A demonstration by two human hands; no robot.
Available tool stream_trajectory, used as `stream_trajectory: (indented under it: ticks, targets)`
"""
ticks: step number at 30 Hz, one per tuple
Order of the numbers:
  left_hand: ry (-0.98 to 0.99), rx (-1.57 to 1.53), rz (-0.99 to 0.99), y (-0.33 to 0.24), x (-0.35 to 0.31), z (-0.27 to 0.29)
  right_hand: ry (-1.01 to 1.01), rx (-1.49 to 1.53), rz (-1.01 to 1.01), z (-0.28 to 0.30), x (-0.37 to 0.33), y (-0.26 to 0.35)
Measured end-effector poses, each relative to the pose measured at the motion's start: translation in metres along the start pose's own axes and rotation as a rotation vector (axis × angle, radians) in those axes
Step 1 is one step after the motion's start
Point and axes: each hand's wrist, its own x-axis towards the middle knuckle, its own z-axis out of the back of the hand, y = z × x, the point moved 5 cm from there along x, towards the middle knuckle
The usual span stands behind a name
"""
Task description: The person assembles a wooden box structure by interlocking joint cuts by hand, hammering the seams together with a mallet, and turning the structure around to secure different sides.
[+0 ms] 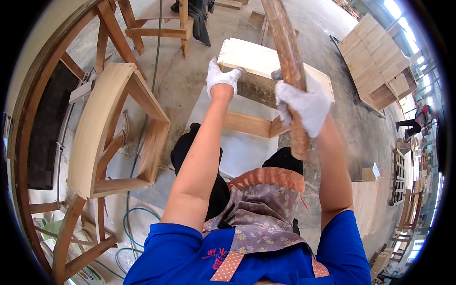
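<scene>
My right hand (306, 100), in a whitish work glove, is wrapped round a thick, worn brown wooden stick (287, 47). It rises past the top edge of the view, so its upper end is out of sight. My left hand (222, 78), gloved too, grips the left end of a pale rectangular wooden frame (251, 56), thumb along the board's edge. That frame has a long upper board and a lower inner board showing, and it rests in front of my knees on a light grey panel (240, 154). The stick passes in front of the frame's upper board.
A second open wooden frame (99, 128) leans at left on a brown wooden stand (66, 237). A green hose (126, 221) curls on the floor. Behind is a chair-like wooden piece (159, 32) with dark cloth. Stacked wooden cabinets (375, 57) stand far right; another person (418, 118) is beyond.
</scene>
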Motion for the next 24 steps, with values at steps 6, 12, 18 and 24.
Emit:
stream_trajectory:
  ticks: [6, 12, 18, 24]
  targets:
    - [0.067, -0.103, 0.013, -0.015, -0.002, 0.001, 0.227, -0.324, -0.349, 0.004, 0.027, -0.047]
    - [0.025, -0.028, 0.041, 0.008, 0.005, -0.003, 0.038, -0.060, -0.018, 0.005, 0.020, 0.013]
    - [0.067, -0.086, 0.031, -0.002, 0.003, -0.009, 0.139, -0.493, -0.318, -0.006, 0.047, -0.054]
    - [0.035, -0.044, 0.025, 0.008, 0.007, 0.003, 0.017, -0.078, -0.152, -0.008, 0.039, -0.014]
